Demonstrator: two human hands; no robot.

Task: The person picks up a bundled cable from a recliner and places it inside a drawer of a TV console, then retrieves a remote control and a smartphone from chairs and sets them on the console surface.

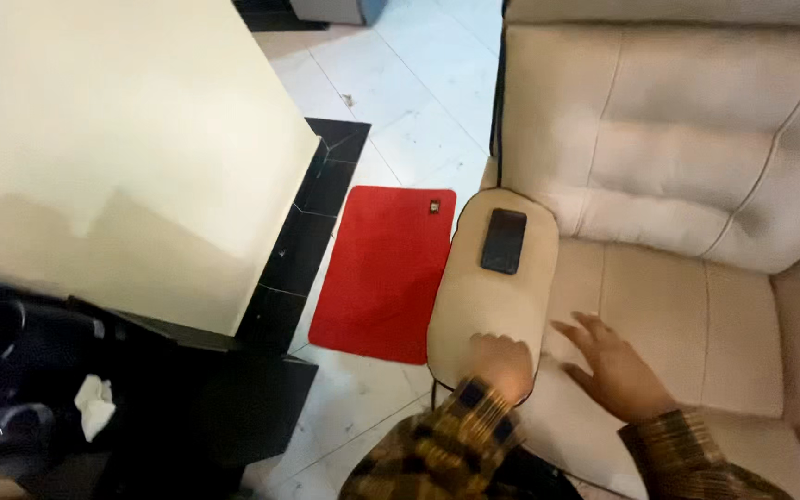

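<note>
Your left hand [502,363] lies curled on the near end of the sofa armrest [493,296], gripping nothing; your right hand [615,368] is spread flat on the seat cushion [696,324], empty too. Press evenly, clear of the phone [504,241] farther up the armrest. Count: one phone, one red mat [381,273], one crumpled tissue [94,403].
</note>
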